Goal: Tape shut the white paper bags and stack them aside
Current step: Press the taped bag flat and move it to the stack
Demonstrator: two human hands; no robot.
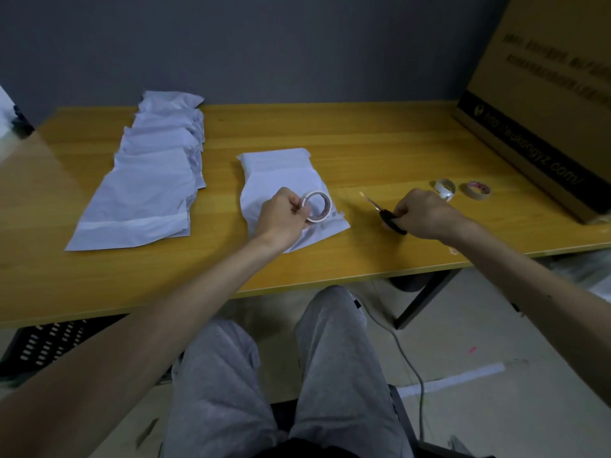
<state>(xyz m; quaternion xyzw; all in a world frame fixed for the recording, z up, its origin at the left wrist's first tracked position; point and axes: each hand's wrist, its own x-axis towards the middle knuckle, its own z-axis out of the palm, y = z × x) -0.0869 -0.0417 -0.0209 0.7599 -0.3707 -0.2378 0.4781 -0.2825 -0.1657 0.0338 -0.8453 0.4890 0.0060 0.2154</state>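
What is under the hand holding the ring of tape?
Under the left hand and its tape roll lies one white paper bag on the table. The hand hides part of the bag's near end, and whatever is inside cannot be seen.

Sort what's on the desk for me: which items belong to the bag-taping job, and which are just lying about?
In the job:
- left hand holding the tape roll
- right hand holding the scissors
- white bag under the left hand
- overlapping row of white bags at left

Lying about:
- two spare tape rolls near the right hand
- cardboard box at right
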